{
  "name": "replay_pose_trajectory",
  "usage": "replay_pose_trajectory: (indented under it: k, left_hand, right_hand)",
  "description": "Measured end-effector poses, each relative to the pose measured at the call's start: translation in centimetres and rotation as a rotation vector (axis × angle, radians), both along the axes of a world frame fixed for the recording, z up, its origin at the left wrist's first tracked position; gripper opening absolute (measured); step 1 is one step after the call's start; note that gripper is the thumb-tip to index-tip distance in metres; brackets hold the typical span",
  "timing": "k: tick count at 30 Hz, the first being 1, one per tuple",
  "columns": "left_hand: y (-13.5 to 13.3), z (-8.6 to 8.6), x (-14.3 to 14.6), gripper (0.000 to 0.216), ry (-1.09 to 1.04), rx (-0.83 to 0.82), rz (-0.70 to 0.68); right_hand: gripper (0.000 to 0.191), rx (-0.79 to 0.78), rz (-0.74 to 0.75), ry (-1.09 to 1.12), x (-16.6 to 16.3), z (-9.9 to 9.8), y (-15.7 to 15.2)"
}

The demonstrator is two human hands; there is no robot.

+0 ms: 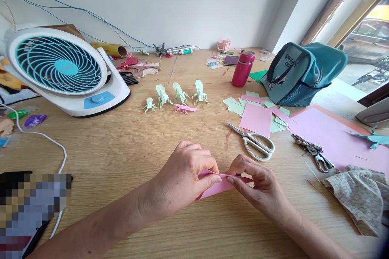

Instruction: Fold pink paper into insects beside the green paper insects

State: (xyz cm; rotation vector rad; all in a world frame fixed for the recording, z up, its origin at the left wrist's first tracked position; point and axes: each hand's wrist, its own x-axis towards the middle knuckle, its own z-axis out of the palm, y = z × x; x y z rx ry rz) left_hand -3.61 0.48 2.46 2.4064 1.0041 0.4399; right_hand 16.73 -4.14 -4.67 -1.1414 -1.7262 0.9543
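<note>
Both hands meet near the lower middle of the view, above the wooden table [121,145], and between them is a piece of pink paper [218,189]. The left hand [193,168] comes on a forearm which rises from the lower left corner. Its back is turned upward, the wrist is slightly bent, and the fingers are curled inward. Its thumb lies almost flat and points to the right, and together with the bent index finger it pinches the upper edge of the paper.

The right hand [257,182] enters from the lower right, with its forearm slanting up to the left. Its thumb is stretched toward the other thumb and presses the paper from the near side, while the index finger is bent over from behind; so this hand also pinches the upper edge. The two thumb tips are near each other but apart. The paper is bent along its length, and I cannot tell if its lower edge touches the table.

Just beyond the right hand lie the scissors [246,134], with white handles. Farther away stand four pale green folded figures [199,91], with a pink folded figure [186,109] in front of them.
</note>
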Motion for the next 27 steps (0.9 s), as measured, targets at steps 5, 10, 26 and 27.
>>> replay_pose_trajectory:
  k: [5,10,26,27]
  left_hand:
    - [-0.05,0.05,0.05,0.018,-0.008,-0.01,0.004]
    - [0.26,-0.16,-0.01,0.021,-0.056,-0.127,0.019]
    - [0.26,-0.72,0.18,0.016,-0.029,-0.169,-0.006]
    - [0.28,-0.78,0.19,0.015,-0.037,-0.183,0.009]
  right_hand:
    - [0.018,0.001,0.016,0.017,-0.03,0.37,-0.09]
    - [0.02,-0.028,0.035,0.03,-0.09,0.63,-0.08]
    - [0.019,-0.09,0.054,0.018,-0.45,0.45,-0.23]
    - [0.019,-0.088,0.047,0.016,-0.43,0.45,-0.25]
